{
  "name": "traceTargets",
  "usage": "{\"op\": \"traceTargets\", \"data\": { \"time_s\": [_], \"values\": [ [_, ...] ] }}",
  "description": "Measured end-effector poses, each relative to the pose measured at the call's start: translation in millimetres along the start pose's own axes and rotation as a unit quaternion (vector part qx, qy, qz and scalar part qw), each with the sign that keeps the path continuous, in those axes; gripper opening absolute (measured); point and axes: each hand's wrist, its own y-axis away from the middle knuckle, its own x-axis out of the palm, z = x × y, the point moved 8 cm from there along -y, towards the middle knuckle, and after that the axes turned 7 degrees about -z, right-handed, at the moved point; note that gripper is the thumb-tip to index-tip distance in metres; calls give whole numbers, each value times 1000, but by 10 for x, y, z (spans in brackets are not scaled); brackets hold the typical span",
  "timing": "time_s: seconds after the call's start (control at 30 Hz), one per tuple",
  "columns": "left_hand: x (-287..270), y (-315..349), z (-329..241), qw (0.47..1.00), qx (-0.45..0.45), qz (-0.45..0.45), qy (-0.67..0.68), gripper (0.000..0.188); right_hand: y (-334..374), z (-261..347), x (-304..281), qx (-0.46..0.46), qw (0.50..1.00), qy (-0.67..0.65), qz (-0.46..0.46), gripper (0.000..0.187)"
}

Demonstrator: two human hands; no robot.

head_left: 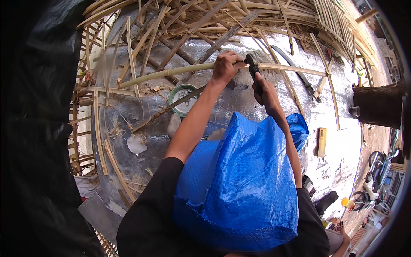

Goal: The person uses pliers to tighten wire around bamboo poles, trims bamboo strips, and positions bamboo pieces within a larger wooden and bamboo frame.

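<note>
A long pale bamboo strip (175, 72) runs across in front of me, its left part rounded and greenish, its right part narrower. My left hand (225, 67) is closed around it near the middle. Just to the right, my right hand (269, 93) grips a black hand tool (252, 67) whose upper end lies against the strip. Fingers and glare hide what kind of tool it is. Both arms reach past a blue woven plastic sheet (248, 175) draped over my lap.
Bamboo strips (197, 25) are heaped beyond my hands. A green-rimmed round dish (173, 96) stands left of my left forearm. A yellowish block (321, 142) lies to the right on the silvery ground sheet (158, 128). Farther right are a dark stump-like post (376, 105), a motorbike (374, 182) and another person's arm (343, 242).
</note>
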Motion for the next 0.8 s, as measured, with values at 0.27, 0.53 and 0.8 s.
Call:
{"op": "traceTargets", "data": {
  "time_s": [0.27,0.53,0.8],
  "values": [
    [-9,14,28,1000,-8,1,-3,16,-3,38,13,-7,1000,12,4,59],
    [-1,56,30,1000,-2,-6,-4,17,-3,35,12,7,1000,18,11,58],
    [-15,55,33,1000,-13,-2,-3,17,-33,20,33,38,998,46,13,58]
  ]
}}
